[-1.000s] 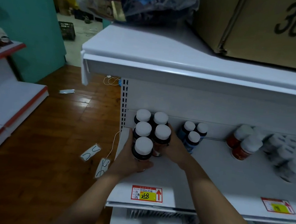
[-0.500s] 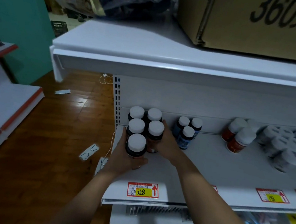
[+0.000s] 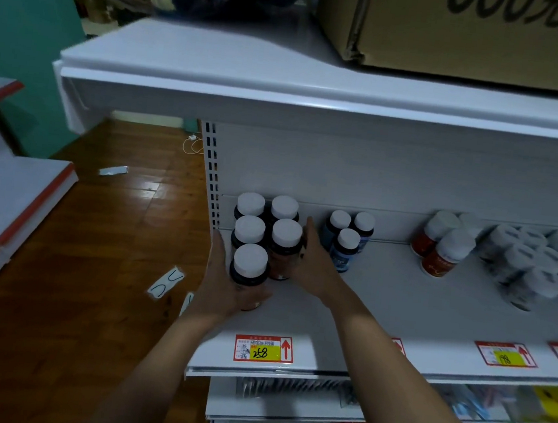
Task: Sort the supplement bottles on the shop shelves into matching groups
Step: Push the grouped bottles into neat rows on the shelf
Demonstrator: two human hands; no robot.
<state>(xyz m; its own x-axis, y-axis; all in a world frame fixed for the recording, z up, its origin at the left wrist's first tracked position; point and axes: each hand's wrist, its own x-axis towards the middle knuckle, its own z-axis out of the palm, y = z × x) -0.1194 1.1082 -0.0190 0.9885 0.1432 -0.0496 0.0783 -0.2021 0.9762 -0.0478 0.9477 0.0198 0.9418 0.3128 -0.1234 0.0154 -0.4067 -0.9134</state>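
Note:
Several dark brown bottles with white caps (image 3: 270,234) stand in a tight cluster at the left end of the white shelf (image 3: 380,311). My left hand (image 3: 220,284) cups the cluster's left and front side, wrapped around the front bottle (image 3: 249,266). My right hand (image 3: 313,263) presses flat against the cluster's right side. Just right of it stand three blue bottles (image 3: 345,242), then two red bottles (image 3: 442,249), then several white-wrapped bottles (image 3: 533,265).
A price tag reading 258 (image 3: 264,348) is on the shelf's front edge, another tag (image 3: 505,354) further right. The upper shelf (image 3: 284,84) overhangs, bearing a cardboard box (image 3: 479,32). Wooden floor with scattered paper scraps (image 3: 165,283) lies left. Lower shelves hold mixed goods.
My hands stay on the brown bottle cluster with no clear shift on the shelf; the camera has drifted, so the shelf appears lower and further left.

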